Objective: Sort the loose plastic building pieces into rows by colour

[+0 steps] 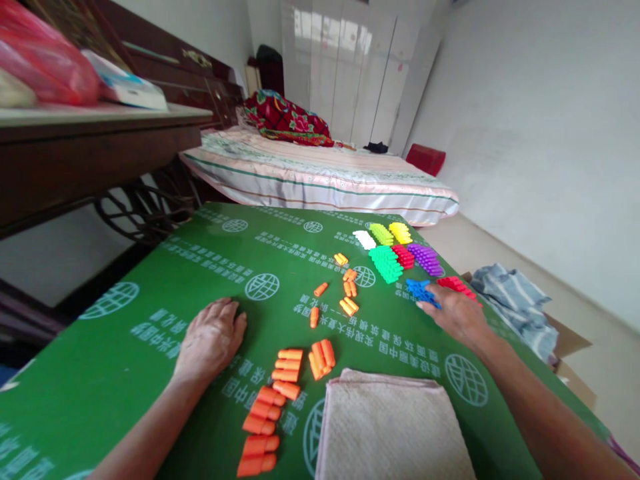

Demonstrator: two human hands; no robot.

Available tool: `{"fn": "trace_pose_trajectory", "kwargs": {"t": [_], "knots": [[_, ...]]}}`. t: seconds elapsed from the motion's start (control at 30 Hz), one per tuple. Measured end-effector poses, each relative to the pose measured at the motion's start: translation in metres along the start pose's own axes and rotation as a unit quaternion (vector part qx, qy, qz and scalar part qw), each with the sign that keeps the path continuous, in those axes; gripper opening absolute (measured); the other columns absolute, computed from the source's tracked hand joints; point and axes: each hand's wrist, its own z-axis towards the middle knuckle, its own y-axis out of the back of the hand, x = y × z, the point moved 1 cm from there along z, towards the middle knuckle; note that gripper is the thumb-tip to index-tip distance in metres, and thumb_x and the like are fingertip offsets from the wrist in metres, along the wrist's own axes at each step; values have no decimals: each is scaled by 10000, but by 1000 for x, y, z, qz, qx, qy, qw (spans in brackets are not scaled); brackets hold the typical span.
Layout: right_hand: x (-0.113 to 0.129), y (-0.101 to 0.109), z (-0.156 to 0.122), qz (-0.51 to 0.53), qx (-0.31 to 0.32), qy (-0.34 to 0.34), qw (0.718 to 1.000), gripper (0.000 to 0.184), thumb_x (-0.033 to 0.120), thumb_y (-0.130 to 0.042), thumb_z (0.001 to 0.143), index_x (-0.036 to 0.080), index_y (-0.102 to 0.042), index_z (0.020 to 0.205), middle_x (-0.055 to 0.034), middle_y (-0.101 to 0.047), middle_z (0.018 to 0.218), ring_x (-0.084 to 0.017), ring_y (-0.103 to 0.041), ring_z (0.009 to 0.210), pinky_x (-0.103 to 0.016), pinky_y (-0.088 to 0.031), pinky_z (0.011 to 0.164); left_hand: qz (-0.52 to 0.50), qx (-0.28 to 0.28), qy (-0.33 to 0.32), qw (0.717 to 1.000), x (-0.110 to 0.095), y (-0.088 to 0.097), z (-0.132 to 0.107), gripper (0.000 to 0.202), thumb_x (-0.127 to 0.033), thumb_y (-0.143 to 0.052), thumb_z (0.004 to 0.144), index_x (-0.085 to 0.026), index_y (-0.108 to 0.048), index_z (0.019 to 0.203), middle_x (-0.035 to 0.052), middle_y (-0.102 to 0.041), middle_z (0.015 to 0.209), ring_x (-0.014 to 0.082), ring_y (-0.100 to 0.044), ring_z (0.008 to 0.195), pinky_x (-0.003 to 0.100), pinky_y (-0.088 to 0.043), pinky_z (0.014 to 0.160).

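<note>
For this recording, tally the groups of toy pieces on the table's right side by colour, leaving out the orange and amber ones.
White group: 1
Lime group: 1
Yellow group: 1
Green group: 1
Purple group: 1
Blue group: 1
Red groups: 2
Total: 8

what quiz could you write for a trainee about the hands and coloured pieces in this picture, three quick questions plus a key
1. Fill in the colour: the pieces lying between the left hand and the cloth are ____.
2. True or false: the left hand rests on the cloth.
3. Choose one. The fingers of the right hand are at pieces of which colour: (a) white, (b) blue, (c) purple?

Key
1. Orange.
2. False: it rests on the green table, apart from the cloth.
3. b, the blue pieces.
</note>
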Motion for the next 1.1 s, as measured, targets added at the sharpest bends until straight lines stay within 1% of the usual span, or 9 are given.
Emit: {"fn": "trace_pose_trajectory", "kwargs": {"t": [0.1, 0.23, 0.33, 0.4, 0.5, 0.63, 0.73, 0.97, 1.1], "knots": [[43, -5, -9, 55, 27, 94, 994, 421, 399, -530, 895, 221, -593, 1272, -94, -659, 1239, -249, -633, 1086, -343, -477, 889, -2, -2, 5, 1000, -1, -1, -2, 635, -474, -213, 897, -41, -589, 1170, 194, -567, 1265, 306, -507, 1214, 446, -409, 1090], [103, -11, -7, 117, 64, 221, 966, 449, 265, -550, 869, 198, -555, 1313, -91, -575, 1351, -216, -561, 1204, -306, -429, 985, -5, -13, 3, 1000, 0, -1, -3, 624, -470, -219, 905, -43, -583, 1176, 188, -571, 1261, 303, -505, 1218, 442, -412, 1088], [136, -14, -1, 100, 68, 262, 957, 410, 138, -502, 853, 217, -578, 1248, -71, -597, 1286, -190, -561, 1179, -272, -439, 938, -5, -14, 3, 1000, 0, -1, -4, 605, -463, -230, 908, -51, -585, 1172, 177, -570, 1270, 297, -508, 1217, 438, -414, 1088], [149, -17, 1, 66, 75, 272, 957, 402, 49, -466, 821, 214, -610, 1158, -66, -631, 1190, -183, -576, 1137, -259, -446, 897, -6, -9, 7, 1000, 0, -1, -4, 596, -457, -238, 909, -51, -586, 1172, 174, -569, 1274, 296, -505, 1222, 434, -413, 1089], [154, -20, -5, 52, 72, 276, 957, 370, 17, -446, 809, 204, -625, 1073, -63, -646, 1105, -177, -593, 1088, -250, -450, 867, -8, -5, 9, 1000, -1, 0, -5, 579, -447, -255, 912, -52, -581, 1182, 172, -567, 1279, 294, -501, 1227, 431, -412, 1090], [143, -21, -19, 63, 80, 240, 965, 235, 155, -519, 856, 220, -630, 1052, -59, -641, 1112, -190, -606, 1058, -268, -457, 851, -13, -6, 13, 1000, -4, 2, -7, 536, -426, -285, 910, -68, -588, 1170, 174, -561, 1283, 304, -499, 1223, 451, -420, 1074], [135, -21, -27, 71, 94, 216, 969, 203, 222, -568, 854, 220, -643, 1043, -60, -643, 1110, -198, -611, 1054, -276, -455, 856, -19, -11, 15, 1000, -7, 2, -8, 508, -411, -299, 910, -81, -588, 1165, 172, -562, 1278, 303, -499, 1217, 458, -425, 1064], [136, -16, -48, 91, 114, 216, 965, 285, 239, -594, 848, 222, -641, 1128, -69, -642, 1138, -201, -605, 1055, -282, -447, 873, -11, 1, 23, 1000, -11, 3, -9, 489, -388, -299, 910, -86, -577, 1177, 161, -556, 1283, 295, -485, 1223, 441, -409, 1072], [144, -6, -60, 106, 102, 272, 951, 365, 242, -642, 801, 214, -626, 1164, -76, -622, 1197, -231, -544, 1139, -315, -413, 956, -13, 9, 25, 1000, -11, 4, -8, 480, -380, -306, 908, -89, -576, 1177, 162, -550, 1289, 295, -479, 1229, 439, -400, 1077]]}}
